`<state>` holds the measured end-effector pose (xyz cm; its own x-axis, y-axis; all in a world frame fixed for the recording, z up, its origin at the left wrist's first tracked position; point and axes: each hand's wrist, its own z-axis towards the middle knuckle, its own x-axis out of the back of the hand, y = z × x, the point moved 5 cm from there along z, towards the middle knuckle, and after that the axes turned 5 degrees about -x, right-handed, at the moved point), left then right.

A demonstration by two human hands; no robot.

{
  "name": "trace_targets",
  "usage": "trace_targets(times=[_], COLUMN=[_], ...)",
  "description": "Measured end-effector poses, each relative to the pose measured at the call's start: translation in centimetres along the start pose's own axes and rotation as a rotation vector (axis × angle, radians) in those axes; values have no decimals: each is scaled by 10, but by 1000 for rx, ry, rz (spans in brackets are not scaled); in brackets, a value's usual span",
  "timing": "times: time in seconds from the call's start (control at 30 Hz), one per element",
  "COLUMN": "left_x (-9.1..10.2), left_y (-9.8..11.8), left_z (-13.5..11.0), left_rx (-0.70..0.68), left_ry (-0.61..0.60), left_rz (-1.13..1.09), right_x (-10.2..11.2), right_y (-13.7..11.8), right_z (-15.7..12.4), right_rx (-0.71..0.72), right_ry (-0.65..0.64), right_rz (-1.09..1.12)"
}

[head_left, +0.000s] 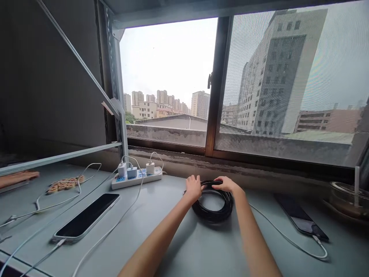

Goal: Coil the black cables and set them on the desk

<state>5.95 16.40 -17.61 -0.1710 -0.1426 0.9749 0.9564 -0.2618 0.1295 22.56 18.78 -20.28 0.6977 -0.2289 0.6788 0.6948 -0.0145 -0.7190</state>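
A coil of black cable [213, 215] lies on the grey-green tabletop [201, 254] below the window. My left hand [193, 187] is closed on the coil's upper left side, with its thumb toward the ring's middle. On the upper right side, my right hand [227, 184] grips the same coil, its fingers bent over the far rim. The fingertips of both hands are partly hidden behind the cable and the hands themselves.
A white power strip [137, 181] with several chargers stands at the back left. A phone on a cable [88, 215] lies left, another phone [302, 217] right. A lidded cup with a straw [348, 200] is far right. Another person's hand [20, 178] rests far left.
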Motion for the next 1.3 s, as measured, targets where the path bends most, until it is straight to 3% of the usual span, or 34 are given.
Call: trace_targets(times=[0.27,0.57,0.8,0.97,1.3], left_x=[-7,-10,-13,-8,3], left_y=[-10,-12,-13,-19,-29], left_z=[5,8,9,0,-14], left_rx=[49,77,55,-2,-39], left_ry=[42,90,160,276,464], left_rz=[34,45,-14,-143,-330], right_x=[-8,-13,-19,-19,-17], right_y=[-8,-14,-4,4,35], right_z=[-12,-14,-15,-12,-20], right_rx=[-111,0,128,186,75], right_ry=[-88,-42,64,136,253], right_rz=[-136,-185,-70,98,466])
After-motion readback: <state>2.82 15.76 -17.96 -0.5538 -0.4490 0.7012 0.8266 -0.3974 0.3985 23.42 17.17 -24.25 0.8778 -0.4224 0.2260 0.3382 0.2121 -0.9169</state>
